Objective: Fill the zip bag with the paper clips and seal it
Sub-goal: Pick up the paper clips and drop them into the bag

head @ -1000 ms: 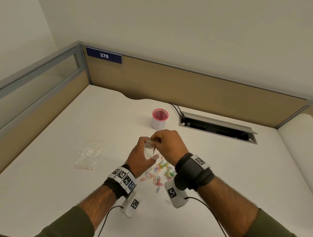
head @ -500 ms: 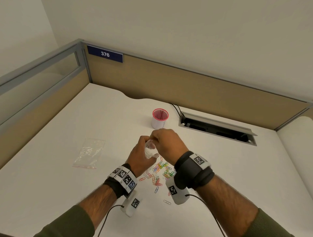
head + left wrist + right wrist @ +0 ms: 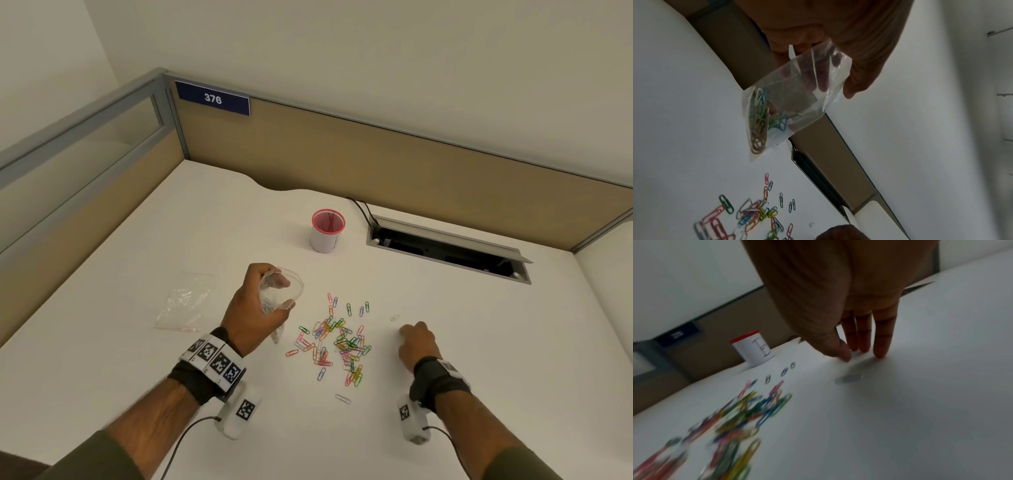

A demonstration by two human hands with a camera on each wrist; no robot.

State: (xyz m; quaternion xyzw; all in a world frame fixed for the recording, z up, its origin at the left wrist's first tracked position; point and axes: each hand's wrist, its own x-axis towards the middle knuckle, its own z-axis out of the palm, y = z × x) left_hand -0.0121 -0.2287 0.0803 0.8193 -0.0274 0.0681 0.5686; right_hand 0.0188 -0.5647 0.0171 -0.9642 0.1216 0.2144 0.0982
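Observation:
My left hand point(image 3: 260, 301) holds a clear zip bag point(image 3: 286, 291) up above the desk, its mouth held wide. In the left wrist view the zip bag point(image 3: 789, 100) hangs from my fingers point(image 3: 851, 87), with several coloured clips point(image 3: 760, 123) lying at its bottom. A pile of coloured paper clips point(image 3: 337, 339) is spread on the white desk between my hands. My right hand point(image 3: 404, 333) is low over the desk to the right of the pile, holding nothing. Its straight fingers point(image 3: 881, 344) point down just beyond a pale lone clip point(image 3: 849, 379).
A second clear zip bag point(image 3: 185, 303) lies flat at the left. A white cup with a red rim point(image 3: 327, 233) stands behind the pile, beside a cable slot point(image 3: 445, 251) in the desk. One white clip point(image 3: 342, 399) lies nearer me. Partition walls close the back and left.
My right hand has left the bag's mouth and swung right and down to the desk. My left hand still holds the bag up, now seen with its mouth open.

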